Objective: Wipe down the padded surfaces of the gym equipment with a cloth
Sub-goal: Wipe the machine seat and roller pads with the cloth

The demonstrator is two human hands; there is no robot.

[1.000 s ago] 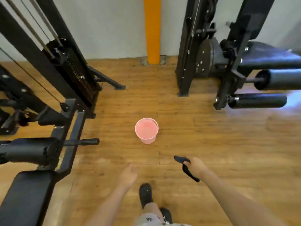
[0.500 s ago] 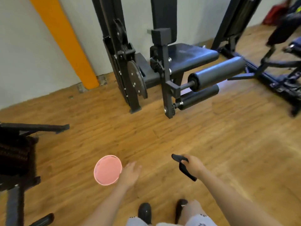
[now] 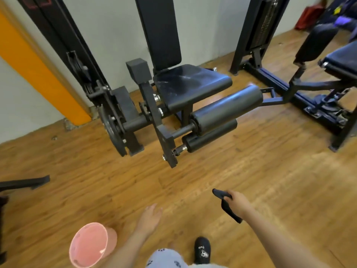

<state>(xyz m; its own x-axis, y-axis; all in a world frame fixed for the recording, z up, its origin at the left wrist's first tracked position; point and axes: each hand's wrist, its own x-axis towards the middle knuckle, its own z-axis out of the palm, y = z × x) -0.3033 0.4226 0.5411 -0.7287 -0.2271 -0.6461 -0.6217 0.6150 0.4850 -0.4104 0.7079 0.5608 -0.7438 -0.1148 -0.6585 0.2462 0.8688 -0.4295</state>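
You've swung toward the leg machine, its seat pad (image 3: pixel 191 85) and rollers (image 3: pixel 225 111) now far ahead, your right hand (image 3: pixel 238 203) gripping the cloth (image 3: pixel 229 206), left hand (image 3: pixel 149 219) empty and relaxed, so wiping can begin.

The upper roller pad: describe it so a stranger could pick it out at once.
Find the leg machine against the wall, with its black seat. Just in front of the seat lie two black rollers; the upper roller pad is the thicker, longer one, above the lower roller.
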